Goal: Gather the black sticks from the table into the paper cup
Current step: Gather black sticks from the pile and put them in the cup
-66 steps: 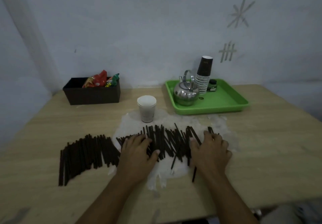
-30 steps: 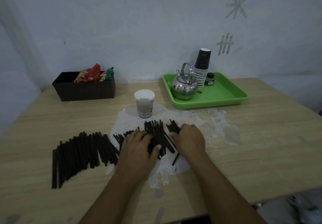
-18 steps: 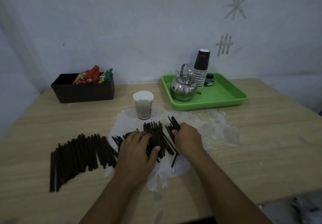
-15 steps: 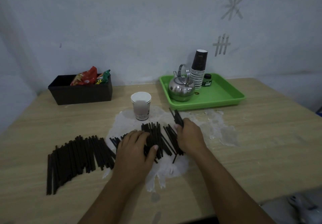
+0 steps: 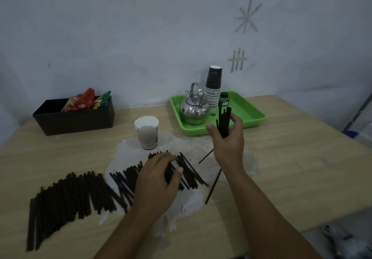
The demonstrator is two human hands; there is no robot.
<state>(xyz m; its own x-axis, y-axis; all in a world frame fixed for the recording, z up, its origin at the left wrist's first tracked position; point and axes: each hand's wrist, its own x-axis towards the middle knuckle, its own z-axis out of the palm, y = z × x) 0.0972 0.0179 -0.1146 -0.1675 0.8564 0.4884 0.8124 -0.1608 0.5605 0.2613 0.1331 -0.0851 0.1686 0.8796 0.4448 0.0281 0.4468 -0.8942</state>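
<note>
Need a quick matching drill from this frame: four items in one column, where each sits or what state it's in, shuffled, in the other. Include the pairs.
Items:
1. right hand
2. left hand
3. paper cup
4. kettle

Place or state:
A. on the green tray
B. raised off the table, gripping a bundle of black sticks held upright
C. upright on the table, beyond the sticks, no sticks showing in it
D. down on the row of sticks lying on the table

Pairs: 1-B, 2-D, 3-C, 4-A
</note>
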